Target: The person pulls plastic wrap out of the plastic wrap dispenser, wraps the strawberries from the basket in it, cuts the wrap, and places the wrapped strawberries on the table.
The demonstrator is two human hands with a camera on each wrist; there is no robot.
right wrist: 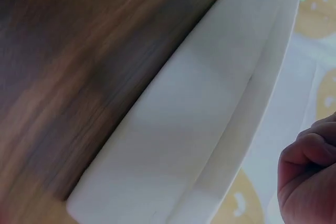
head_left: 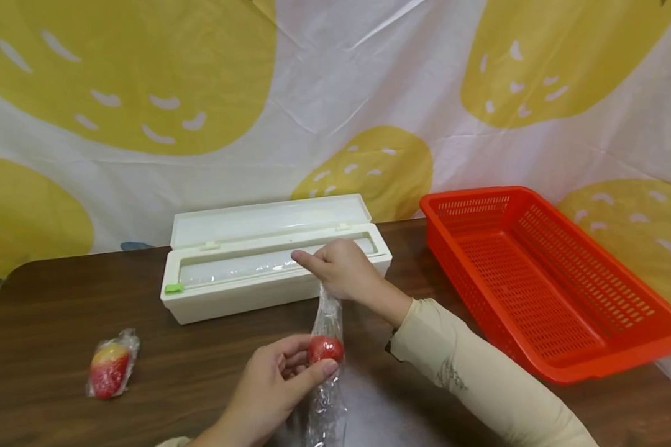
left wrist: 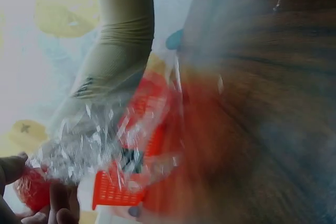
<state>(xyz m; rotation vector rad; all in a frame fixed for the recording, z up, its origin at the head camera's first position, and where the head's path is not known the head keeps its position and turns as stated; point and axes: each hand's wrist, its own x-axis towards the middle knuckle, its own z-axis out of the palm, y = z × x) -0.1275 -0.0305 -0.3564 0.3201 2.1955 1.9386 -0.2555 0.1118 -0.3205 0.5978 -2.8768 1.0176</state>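
In the head view my left hand (head_left: 274,379) pinches a small, shiny red fruit-like ball (head_left: 327,349) between thumb and fingers. Clear plastic wrap (head_left: 328,313) encloses the ball, drawn up into a narrow twist above it and trailing loose below. My right hand (head_left: 343,270) grips the upper end of that twist, its thumb pointing left over the front of the white wrap box (head_left: 229,304). Curled fingers of the right hand (right wrist: 310,177) also appear in the right wrist view, beside the box. Loose, crinkled film (left wrist: 79,145) spreads from the ball in the left wrist view.
The box's lid stands raised, with a film roll (head_left: 240,264) inside and a green slider (head_left: 174,288) at its left end. A wrapped red-and-yellow fruit (head_left: 109,370) lies at left on the brown table (head_left: 45,310). At right stands a red plastic basket (head_left: 537,298).
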